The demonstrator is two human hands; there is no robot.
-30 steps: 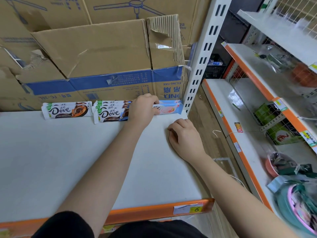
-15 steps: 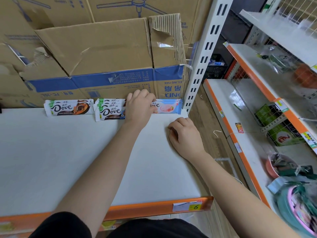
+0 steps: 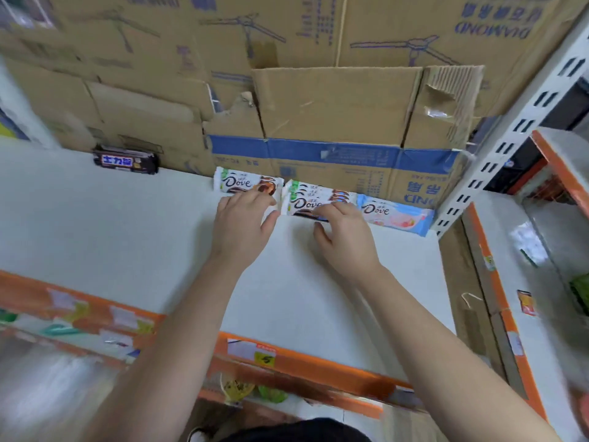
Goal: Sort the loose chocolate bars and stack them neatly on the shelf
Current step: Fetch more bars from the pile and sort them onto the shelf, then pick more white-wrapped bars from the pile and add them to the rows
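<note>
left hand [image 3: 242, 224] fingers straight, tips touching 1 single Dove bar [image 3: 245, 184] | right hand [image 3: 347, 239] loosely bent, fingertips on Dove stack [image 3: 307, 201], gripping nothing | both lie long axis left-right at the shelf [image 3: 127, 237] back, just beyond the fingertips; left hand nearer the single.

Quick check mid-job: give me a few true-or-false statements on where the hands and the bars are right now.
1. The left hand touches the single white Dove bar. True.
2. The right hand rests on the pink-and-blue Dove bar. False: its fingers are on the stack of white Dove bars beside it.
3. A dark bar lies apart, further left on the shelf. True.
4. The bars lie along the shelf's front edge. False: they line the back, against the cardboard box.
</note>
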